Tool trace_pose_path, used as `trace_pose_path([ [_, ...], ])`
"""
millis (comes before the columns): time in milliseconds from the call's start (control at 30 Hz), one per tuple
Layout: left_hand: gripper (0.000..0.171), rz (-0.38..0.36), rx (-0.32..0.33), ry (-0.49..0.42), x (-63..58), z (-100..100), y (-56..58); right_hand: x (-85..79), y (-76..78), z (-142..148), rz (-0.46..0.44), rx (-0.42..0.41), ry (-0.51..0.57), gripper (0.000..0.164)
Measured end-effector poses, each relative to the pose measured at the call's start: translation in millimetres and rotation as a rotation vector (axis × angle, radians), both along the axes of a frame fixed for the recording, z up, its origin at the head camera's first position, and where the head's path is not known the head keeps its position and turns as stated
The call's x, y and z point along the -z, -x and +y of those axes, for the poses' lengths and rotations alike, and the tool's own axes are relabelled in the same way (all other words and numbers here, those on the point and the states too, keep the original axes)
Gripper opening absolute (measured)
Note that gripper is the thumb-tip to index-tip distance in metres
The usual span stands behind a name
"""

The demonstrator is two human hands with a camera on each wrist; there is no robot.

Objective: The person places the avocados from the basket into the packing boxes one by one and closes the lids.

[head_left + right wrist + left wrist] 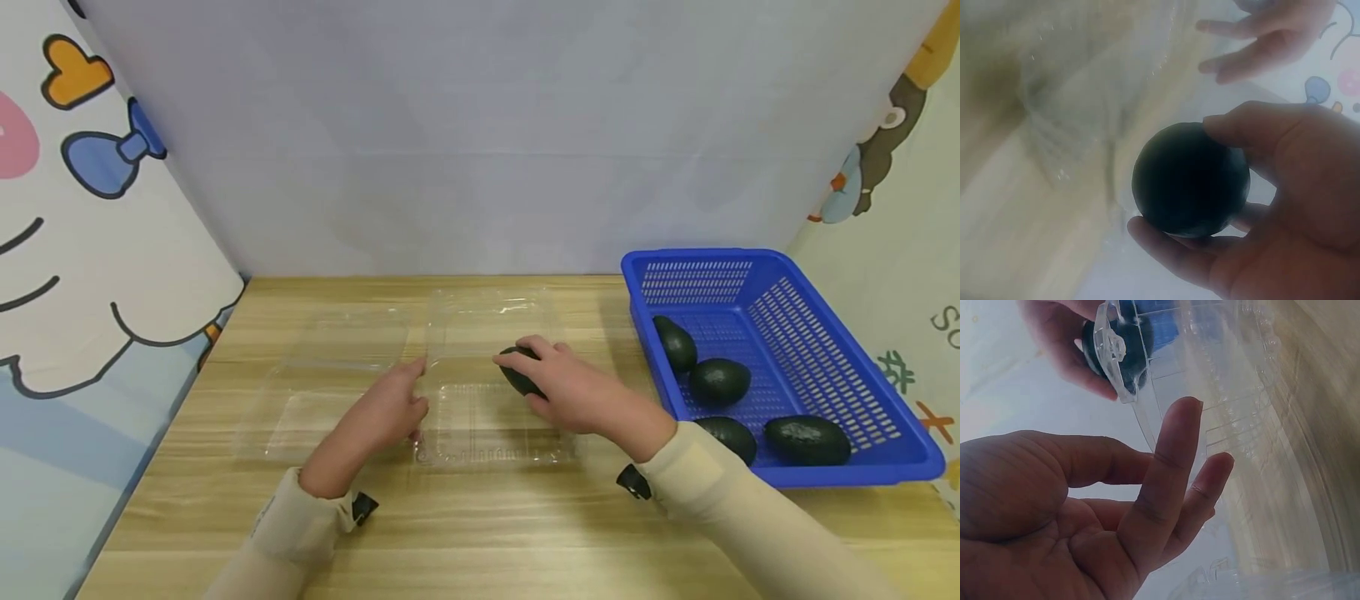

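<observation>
A dark green avocado [1191, 181] is in my right hand [573, 387], gripped between thumb and fingers above the clear plastic clamshell container [491, 454]. This container has its lid folded back toward the wall. My left hand [386, 408] is at the container's left side, index finger reaching to the edge near the hinge. In the left wrist view, the left fingers [1175, 437] lie loosely extended right beside the transparent wall, and the avocado shows behind the plastic.
A second clear clamshell container [322, 425] lies open on the left of the wooden table [487, 533]. At the right stands a blue plastic basket [832, 333] with several avocados [720, 382] in it. A pale wall [480, 167] rises behind the table.
</observation>
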State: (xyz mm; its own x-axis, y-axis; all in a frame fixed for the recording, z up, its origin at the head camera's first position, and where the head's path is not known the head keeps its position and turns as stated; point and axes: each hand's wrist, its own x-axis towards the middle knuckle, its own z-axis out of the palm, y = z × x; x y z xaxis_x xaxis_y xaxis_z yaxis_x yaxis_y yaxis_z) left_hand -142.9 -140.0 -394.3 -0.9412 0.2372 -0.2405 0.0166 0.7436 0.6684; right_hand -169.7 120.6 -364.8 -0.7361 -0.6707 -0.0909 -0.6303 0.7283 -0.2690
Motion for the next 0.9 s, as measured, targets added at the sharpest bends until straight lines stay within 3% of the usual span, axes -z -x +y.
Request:
trace_pose_path([
  [300,0.065,0.003,0.017,-0.029,0.2,-1.1,-1.0,19.6,-4.0,-6.7,-0.031,-0.003,0.009,0.055],
  [533,0.065,0.021,0.022,-0.019,1.9,-1.5,-1.1,31.6,-5.5,-8.3,-0.004,-0.015,0.011,0.055],
  [900,0.063,0.017,0.011,-0.018,1.9,-1.4,-1.1,39.2,-6.6,-9.4,0.011,-0.004,0.009,0.058],
])
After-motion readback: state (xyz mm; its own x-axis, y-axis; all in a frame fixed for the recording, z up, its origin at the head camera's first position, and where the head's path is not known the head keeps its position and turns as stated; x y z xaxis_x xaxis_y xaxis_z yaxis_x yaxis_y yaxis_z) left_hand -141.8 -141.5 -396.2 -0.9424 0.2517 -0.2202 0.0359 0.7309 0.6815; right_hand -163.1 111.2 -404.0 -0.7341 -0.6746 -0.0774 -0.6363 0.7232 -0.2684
